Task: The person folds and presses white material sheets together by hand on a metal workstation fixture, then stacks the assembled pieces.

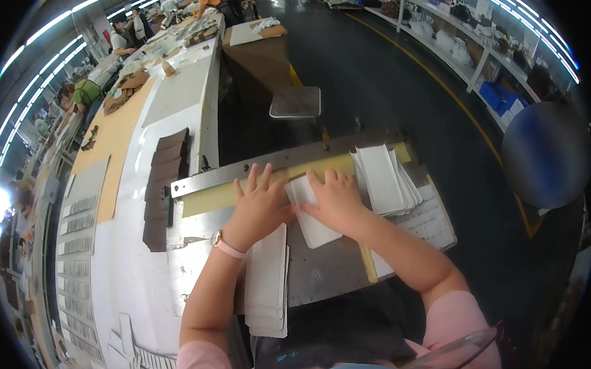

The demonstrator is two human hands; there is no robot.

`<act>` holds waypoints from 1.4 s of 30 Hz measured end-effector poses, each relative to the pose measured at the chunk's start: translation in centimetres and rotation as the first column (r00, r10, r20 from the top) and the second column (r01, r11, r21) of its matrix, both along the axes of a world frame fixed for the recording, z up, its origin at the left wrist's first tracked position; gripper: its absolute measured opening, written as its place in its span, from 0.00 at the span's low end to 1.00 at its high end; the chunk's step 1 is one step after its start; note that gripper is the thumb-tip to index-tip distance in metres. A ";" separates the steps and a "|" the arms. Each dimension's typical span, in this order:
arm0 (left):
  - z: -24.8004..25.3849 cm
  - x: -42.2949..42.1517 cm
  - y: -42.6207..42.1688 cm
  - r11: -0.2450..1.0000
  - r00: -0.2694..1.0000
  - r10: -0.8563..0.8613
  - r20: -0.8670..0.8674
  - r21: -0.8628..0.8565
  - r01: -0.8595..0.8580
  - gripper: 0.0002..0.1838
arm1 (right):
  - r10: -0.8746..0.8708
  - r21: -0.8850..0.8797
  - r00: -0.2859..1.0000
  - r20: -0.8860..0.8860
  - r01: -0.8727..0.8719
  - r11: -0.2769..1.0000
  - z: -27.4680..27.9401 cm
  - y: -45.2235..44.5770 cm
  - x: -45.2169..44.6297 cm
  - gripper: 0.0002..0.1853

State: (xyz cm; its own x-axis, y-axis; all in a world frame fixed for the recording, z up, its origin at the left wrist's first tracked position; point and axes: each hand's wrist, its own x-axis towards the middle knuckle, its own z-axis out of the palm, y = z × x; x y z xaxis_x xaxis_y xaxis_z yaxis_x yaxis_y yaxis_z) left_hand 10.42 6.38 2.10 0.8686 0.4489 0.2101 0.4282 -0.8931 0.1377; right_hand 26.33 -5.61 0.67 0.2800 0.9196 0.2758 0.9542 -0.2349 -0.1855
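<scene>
A white rectangular panel with rounded corners [318, 231] lies on the metal work plate [316, 272]. My right hand [339, 199] rests over its upper right part, fingers stretched forward and thumb out to the left. My left hand [262, 202] is spread at the panel's left, its thumb near the panel's left edge and its fingertips by the yellow strip [207, 201]. Below my left wrist, a pile of white panels [266, 288] overhangs the near edge of the plate. Another fanned stack of white panels [381, 181] stands just right of my right hand.
A metal bar [226, 176] runs along the plate's far edge. Dark brown pieces [160, 190] lie at left on the long white table [128, 271]. A printed sheet [422, 222] is at right. Beyond are a stool [295, 102], shelves [447, 39] and several people.
</scene>
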 end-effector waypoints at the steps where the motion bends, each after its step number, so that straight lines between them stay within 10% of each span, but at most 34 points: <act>1: 1.7 -1.0 0.2 1.000 0.999 0.019 -0.038 -0.018 -0.019 0.39 | 0.064 -0.057 0.996 -0.055 -0.067 0.996 0.5 -0.3 0.0 0.36; 4: 4.2 -4.9 2.2 0.942 0.965 -0.256 -0.060 -0.242 0.234 0.42 | 0.083 -0.126 0.968 -0.237 -0.115 0.985 0.8 -0.2 0.5 0.33; 8: 4.8 -6.2 -2.2 0.965 0.830 -0.244 -0.501 -0.210 0.157 0.45 | 0.110 -0.034 0.950 -0.293 -0.126 0.991 2.1 -0.9 2.8 0.29; 16: -3.3 -3.2 0.8 0.968 0.987 -0.158 0.025 -0.193 0.160 0.42 | -0.406 0.262 0.886 0.225 0.347 0.901 3.9 -3.1 8.2 0.24; 22: -2.1 0.1 0.6 0.940 0.970 0.061 0.234 -0.340 0.023 0.45 | 0.288 0.167 0.890 -0.353 -0.242 0.956 -0.6 -0.6 2.1 0.32; 31: -2.7 -0.5 0.3 0.897 0.935 0.240 0.261 -0.428 -0.111 0.38 | 0.383 0.054 0.874 -0.299 -0.385 0.921 -2.3 0.3 1.4 0.39; 37: -2.5 -1.2 2.4 0.344 0.839 0.489 0.241 -0.936 0.068 0.29 | 0.399 0.080 0.852 -0.338 -0.396 0.915 -2.6 0.5 1.4 0.37; 42: -2.3 -1.6 3.1 0.257 0.835 0.502 0.228 -0.960 0.108 0.25 | 0.423 0.101 0.819 -0.388 -0.418 0.903 -1.9 0.4 1.6 0.36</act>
